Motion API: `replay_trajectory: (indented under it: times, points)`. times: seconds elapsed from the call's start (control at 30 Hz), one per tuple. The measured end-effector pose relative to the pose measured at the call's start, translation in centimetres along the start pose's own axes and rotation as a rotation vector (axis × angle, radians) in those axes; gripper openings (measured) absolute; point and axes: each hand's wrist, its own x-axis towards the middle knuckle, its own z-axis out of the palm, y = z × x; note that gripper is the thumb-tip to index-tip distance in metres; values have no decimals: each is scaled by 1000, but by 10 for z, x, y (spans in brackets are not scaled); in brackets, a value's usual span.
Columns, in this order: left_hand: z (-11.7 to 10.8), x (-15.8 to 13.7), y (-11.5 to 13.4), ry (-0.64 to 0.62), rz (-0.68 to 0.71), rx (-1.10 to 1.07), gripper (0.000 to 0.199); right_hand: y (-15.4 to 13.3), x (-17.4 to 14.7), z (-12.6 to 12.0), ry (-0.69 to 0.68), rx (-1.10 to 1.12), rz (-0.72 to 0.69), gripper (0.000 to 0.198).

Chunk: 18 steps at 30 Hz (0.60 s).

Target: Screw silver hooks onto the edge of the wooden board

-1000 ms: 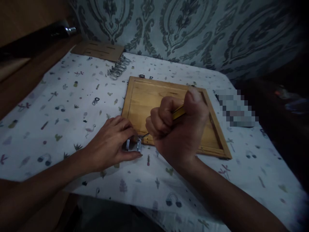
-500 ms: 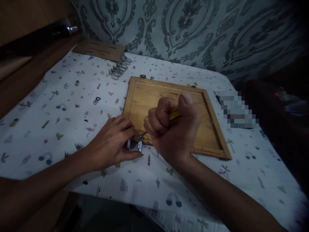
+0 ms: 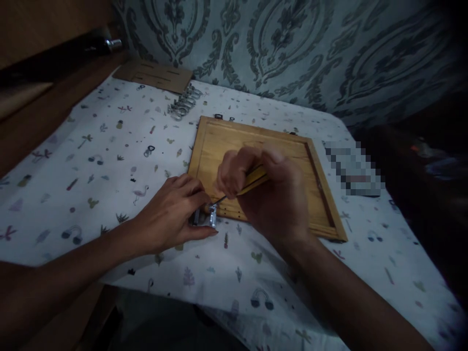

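A wooden framed panel (image 3: pixel 252 146) lies on the patterned tablecloth. At its near left corner sits a shiny metal latch-like fitting (image 3: pixel 213 216). My left hand (image 3: pixel 173 212) grips the fitting against the panel's edge, thumb at its near end and fingers curled over the corner. My right hand (image 3: pixel 272 195) is closed round the yellow handle of a screwdriver (image 3: pixel 254 180). The screwdriver slants down to the left, and its thin tip meets the fitting's upper end. Small dark holes show along the near edge of the frame.
Several metal fittings (image 3: pixel 185 105) lie in a row near the wall, beside a flat brown cardboard piece (image 3: pixel 153 75). A pixelated flat item (image 3: pixel 354 170) lies right of the panel. Small dark hardware pieces (image 3: pixel 218 116) sit at the panel's far edge.
My right hand has turned with its fingers loosening slightly, so more of the yellow handle shows. My left hand keeps its place on the metal fitting. The view has shifted slightly.
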Motion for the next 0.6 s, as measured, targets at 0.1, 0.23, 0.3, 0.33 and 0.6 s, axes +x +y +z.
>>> replay_trajectory:
  times: [0.1, 0.23, 0.3, 0.33, 0.6]
  points:
    - [1, -1, -1, 37, 34, 5, 36, -2, 8, -6, -146, 89, -85, 40]
    - [-2, 0, 1, 51, 28, -39, 35, -6, 14, -8, -335, 272, -17, 18]
    - [-4, 0, 2, 17, 9, -65, 36, -9, 15, -8, -404, 276, 30, 10]
    - [-4, 1, 3, 1, 2, -64, 35, -11, 14, -7, -429, 266, 54, 13]
    - [-3, 0, 2, 2, -13, -46, 36, -14, 9, 4, -230, 216, 43, 18]
